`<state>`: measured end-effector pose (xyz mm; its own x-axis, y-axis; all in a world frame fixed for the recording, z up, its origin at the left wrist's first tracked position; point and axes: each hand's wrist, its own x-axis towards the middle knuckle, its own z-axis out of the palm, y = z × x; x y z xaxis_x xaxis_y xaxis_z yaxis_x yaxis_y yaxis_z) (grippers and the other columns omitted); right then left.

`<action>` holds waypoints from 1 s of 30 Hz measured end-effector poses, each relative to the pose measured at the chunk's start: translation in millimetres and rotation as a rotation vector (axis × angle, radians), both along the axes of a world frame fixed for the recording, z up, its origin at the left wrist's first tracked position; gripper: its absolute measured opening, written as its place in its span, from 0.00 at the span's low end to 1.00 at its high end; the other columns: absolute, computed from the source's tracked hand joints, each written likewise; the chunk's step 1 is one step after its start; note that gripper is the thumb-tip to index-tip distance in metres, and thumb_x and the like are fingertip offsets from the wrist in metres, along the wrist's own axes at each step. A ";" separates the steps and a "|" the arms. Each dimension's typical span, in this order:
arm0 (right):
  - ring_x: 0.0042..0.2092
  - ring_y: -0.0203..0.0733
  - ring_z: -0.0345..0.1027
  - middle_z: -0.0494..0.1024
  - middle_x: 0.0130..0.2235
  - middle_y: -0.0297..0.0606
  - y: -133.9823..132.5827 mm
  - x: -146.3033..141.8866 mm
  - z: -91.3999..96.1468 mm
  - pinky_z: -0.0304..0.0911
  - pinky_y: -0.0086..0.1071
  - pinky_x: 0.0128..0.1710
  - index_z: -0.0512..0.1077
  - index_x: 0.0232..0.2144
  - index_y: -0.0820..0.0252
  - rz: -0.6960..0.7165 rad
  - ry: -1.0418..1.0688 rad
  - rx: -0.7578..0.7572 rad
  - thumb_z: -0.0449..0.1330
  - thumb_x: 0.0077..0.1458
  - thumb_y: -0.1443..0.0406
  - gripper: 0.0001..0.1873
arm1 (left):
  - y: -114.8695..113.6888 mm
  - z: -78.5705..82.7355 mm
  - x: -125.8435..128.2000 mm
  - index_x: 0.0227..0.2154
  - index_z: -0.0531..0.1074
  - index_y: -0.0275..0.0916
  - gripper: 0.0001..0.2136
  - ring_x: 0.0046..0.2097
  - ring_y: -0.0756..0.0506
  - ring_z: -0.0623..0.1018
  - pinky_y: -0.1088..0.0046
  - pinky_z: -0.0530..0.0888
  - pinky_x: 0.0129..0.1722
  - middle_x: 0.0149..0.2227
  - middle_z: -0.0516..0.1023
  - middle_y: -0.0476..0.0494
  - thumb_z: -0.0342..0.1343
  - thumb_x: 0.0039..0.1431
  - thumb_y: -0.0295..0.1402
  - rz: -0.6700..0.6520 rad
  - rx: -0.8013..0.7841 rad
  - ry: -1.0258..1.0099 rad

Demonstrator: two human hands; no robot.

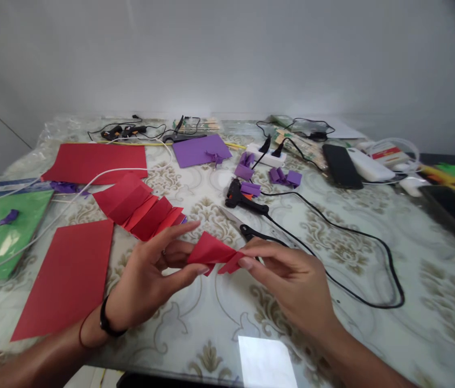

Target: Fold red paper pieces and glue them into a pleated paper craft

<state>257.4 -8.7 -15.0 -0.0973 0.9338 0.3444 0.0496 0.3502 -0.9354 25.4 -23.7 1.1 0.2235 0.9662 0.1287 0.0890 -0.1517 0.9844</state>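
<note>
A small piece of folded red paper (214, 250) is held between my two hands above the table. My left hand (156, 269) grips its left end between thumb and fingers, with the index finger stretched out. At the other end, the thumb and index finger of my right hand (292, 275) pinch a narrow, twisted part. Just behind my left hand lies a pleated stack of red paper (138, 207). Scissors (247, 229) rest behind my right hand, which hides part of their handles. Beyond them sits a black glue gun (243, 199) with its cord trailing right.
Red sheets (69, 275) and a green pack (13, 231) lie at left. Purple folded pieces (286, 177) sit near a white power strip (265, 155). Phones (341, 166) and cables are at right. A white cable (102, 175) crosses the left side.
</note>
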 end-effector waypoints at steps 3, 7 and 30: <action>0.30 0.42 0.79 0.87 0.31 0.34 0.1 -0.3 1.6 0.74 0.35 0.31 0.86 0.35 0.50 0.052 -0.036 0.099 0.70 0.56 0.72 0.10 | 2.7 -0.3 -1.0 0.57 0.77 0.47 0.23 0.45 0.42 0.88 0.72 0.85 0.44 0.46 0.88 0.44 0.72 0.59 0.31 -0.038 0.095 0.050; 0.33 0.44 0.81 0.88 0.33 0.36 -1.4 -1.4 2.1 0.76 0.39 0.36 0.86 0.38 0.50 0.114 -0.029 0.168 0.70 0.56 0.74 0.13 | 0.4 1.2 -4.5 0.41 0.85 0.48 0.06 0.39 0.43 0.88 0.71 0.84 0.41 0.38 0.89 0.47 0.69 0.62 0.31 -0.017 0.361 0.305; 0.33 0.43 0.80 0.87 0.32 0.39 -5.3 -0.1 9.0 0.76 0.39 0.35 0.86 0.40 0.56 0.175 0.029 0.325 0.70 0.63 0.66 0.04 | -5.5 14.1 -7.1 0.37 0.76 0.39 0.02 0.37 0.47 0.89 0.79 0.84 0.35 0.42 0.89 0.40 0.63 0.68 0.30 -0.108 0.723 0.303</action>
<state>257.3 -14.0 -5.9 -0.2318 0.7454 0.6250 -0.0622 0.6298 -0.7742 18.3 -29.2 15.2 0.4368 0.6371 0.6351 0.2858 -0.7677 0.5736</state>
